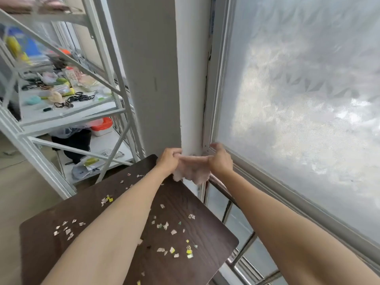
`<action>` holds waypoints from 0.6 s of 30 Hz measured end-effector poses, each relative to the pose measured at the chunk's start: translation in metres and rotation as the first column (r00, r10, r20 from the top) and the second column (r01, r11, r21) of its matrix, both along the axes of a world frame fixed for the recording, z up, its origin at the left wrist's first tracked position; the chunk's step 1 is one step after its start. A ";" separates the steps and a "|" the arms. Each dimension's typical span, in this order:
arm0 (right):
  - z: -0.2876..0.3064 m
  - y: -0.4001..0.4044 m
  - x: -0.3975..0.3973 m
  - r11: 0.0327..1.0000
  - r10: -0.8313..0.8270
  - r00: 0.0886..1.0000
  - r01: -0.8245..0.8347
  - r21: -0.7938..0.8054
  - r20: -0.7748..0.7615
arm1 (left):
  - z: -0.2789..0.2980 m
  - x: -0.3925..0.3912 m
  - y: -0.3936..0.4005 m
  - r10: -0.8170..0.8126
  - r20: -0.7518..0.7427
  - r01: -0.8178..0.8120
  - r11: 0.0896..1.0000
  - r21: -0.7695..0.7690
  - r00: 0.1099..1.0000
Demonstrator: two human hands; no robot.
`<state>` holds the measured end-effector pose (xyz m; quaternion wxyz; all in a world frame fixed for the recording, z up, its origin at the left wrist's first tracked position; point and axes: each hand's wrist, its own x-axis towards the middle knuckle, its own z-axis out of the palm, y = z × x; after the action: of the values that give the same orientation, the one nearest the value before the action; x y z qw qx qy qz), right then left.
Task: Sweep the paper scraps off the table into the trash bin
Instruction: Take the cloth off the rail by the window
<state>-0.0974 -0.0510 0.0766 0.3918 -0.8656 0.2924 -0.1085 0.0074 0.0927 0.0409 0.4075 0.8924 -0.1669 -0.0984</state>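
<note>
Pale pink, fluffy cloth (192, 171) hangs bunched between both hands at the far corner of the dark wood-grain worktop (98, 206), against the white pillar (189, 79). The left hand (167, 161) and right hand (220, 163) each have fingers closed on its upper edge. Small torn paper scraps (164, 226) lie scattered across the worktop, nearer than the cloth; they look featherlight and likely to flutter, so a soft gathered wad should push them best. No trash bin is clearly visible.
</note>
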 end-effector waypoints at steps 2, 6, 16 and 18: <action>0.011 0.016 0.001 0.994 0.108 0.994 -0.109 0.029 0.034 | 0.013 -0.006 0.021 -0.015 0.063 0.015 1.000 -0.008 0.998; 0.027 0.051 0.007 0.972 0.234 0.972 -0.235 -0.026 -0.006 | 0.041 -0.022 0.067 0.049 0.168 -0.059 0.997 0.054 0.984; 0.055 0.144 0.014 0.923 0.375 0.927 -0.373 -0.096 -0.005 | 0.082 -0.050 0.190 0.309 0.200 -0.324 0.945 0.046 0.930; 0.058 0.160 0.014 0.918 0.394 0.919 -0.394 0.042 0.027 | 0.091 -0.056 0.211 0.318 0.092 -0.317 0.948 -0.020 0.944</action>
<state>-0.0831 0.1087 0.1344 0.4284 -0.8963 0.1112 -0.0284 -0.0483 0.3040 0.1317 0.4122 0.9102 -0.0403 0.0111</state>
